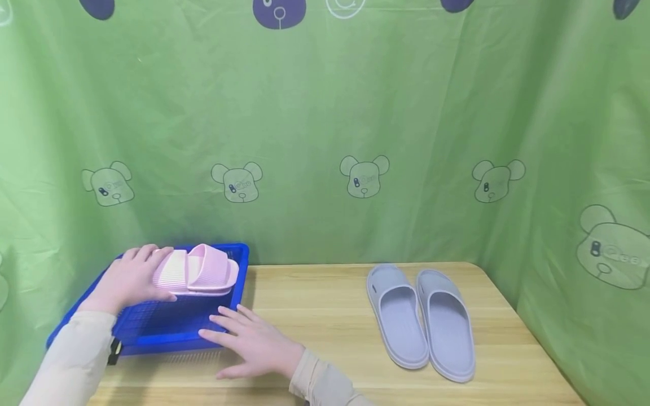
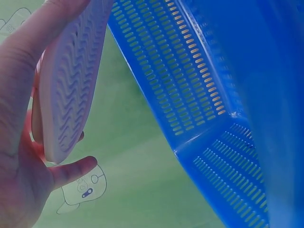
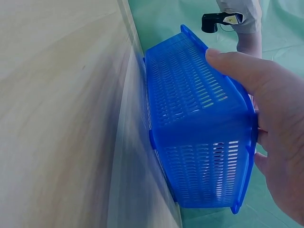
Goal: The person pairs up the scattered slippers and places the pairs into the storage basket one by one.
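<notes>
Over the blue basket (image 1: 172,339) my left hand (image 1: 133,276) grips a pink slide slipper (image 1: 213,270) by one end. The slipper's strap points to the right in the head view. The left wrist view shows its wavy-treaded sole (image 2: 76,90), with the thumb across one side and fingers on the other. My right hand (image 1: 259,347) has its fingers spread at the basket's near right corner. From the right wrist, the thumb and fingertips overlap the basket's rim (image 3: 251,123).
A pair of grey slippers, a left one (image 1: 403,327) and a right one (image 1: 452,335), lies side by side on the wooden table (image 1: 315,299). Behind and at both sides hangs a green curtain (image 1: 304,113) with bear faces. The basket stands at the table's left.
</notes>
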Motion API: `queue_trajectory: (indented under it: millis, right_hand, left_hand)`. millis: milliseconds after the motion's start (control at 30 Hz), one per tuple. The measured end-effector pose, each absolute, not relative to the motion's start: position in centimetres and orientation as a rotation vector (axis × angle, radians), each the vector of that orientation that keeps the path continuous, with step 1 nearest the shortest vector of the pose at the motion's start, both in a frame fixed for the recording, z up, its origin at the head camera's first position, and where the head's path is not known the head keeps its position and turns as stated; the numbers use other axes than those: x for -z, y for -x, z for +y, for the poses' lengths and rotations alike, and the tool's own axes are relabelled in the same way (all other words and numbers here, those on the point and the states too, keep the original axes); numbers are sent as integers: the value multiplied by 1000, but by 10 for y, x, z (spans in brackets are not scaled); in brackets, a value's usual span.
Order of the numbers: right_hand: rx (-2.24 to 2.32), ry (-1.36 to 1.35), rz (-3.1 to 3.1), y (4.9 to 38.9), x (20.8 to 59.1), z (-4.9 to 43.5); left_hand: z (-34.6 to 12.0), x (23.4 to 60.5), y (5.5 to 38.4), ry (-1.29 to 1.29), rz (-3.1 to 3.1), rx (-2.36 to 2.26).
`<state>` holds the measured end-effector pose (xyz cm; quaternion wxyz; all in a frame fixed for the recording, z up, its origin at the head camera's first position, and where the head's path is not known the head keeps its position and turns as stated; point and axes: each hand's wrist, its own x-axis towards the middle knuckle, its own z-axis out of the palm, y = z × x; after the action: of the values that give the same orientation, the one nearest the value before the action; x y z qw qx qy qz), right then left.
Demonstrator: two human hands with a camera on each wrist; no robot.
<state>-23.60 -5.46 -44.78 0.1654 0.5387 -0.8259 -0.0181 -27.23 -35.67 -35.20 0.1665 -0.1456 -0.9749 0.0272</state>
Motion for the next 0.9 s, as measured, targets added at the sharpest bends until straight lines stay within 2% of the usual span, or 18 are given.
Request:
queue_trajectory:
  millis: [900]
  right_hand:
    - [23,-1547,-2329,240,452,-57]
  left_hand:
    - [-351,361,293,416,-2856,-56]
